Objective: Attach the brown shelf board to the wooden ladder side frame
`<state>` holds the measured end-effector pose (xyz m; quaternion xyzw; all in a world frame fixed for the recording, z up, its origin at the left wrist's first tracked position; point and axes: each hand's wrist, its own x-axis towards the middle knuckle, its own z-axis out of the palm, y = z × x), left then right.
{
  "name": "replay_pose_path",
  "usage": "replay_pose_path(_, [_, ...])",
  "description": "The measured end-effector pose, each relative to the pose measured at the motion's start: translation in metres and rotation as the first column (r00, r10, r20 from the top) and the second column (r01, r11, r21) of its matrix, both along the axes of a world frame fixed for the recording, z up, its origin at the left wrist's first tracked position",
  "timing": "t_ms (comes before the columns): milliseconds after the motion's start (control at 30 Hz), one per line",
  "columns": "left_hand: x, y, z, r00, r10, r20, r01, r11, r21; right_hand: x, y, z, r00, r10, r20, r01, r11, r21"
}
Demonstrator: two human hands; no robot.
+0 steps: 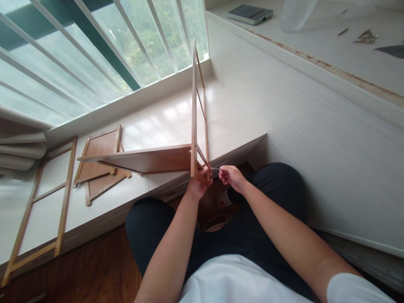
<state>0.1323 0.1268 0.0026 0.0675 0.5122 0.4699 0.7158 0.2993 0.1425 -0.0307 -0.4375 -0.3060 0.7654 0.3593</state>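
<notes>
My left hand (199, 187) is wrapped around the lower end of an upright wooden frame (193, 105), near a corner. A brown wooden panel (148, 160) with a lighter edge runs off leftward from that frame, meeting it close to my left hand. In my right hand (232, 176), the fingers pinch a thin metal rod that looks like a hex key (216, 168). Its far end points at the frame's corner beside my left fingertips; the exact contact point is too small to make out.
Two smaller wooden panels (100, 151) lie overlapping on the white window ledge (167, 126). Farther left leans a ladder-like wooden frame (65, 202). On the raised white surface at right are a phone-like flat device (251, 14), a translucent container (296, 14) and several small metal screws (366, 37).
</notes>
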Motion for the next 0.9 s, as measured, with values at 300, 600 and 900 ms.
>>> replay_pose_path(300, [-0.001,0.0,-0.002,1.0,0.001,-0.002,-0.001,1.0,0.003,0.006,0.006,0.003,0.985,-0.05,0.164,0.02,0.983,0.183])
replay_pose_path(600, [-0.001,-0.001,0.0,1.0,-0.004,-0.004,0.004,1.0,0.006,0.014,-0.002,0.005,0.848,-0.209,0.487,-0.124,0.816,0.565])
replay_pose_path(900, [-0.001,-0.001,-0.001,1.0,-0.007,0.012,0.007,1.0,0.009,0.014,-0.002,-0.001,0.749,-0.261,0.608,-0.265,0.723,0.638])
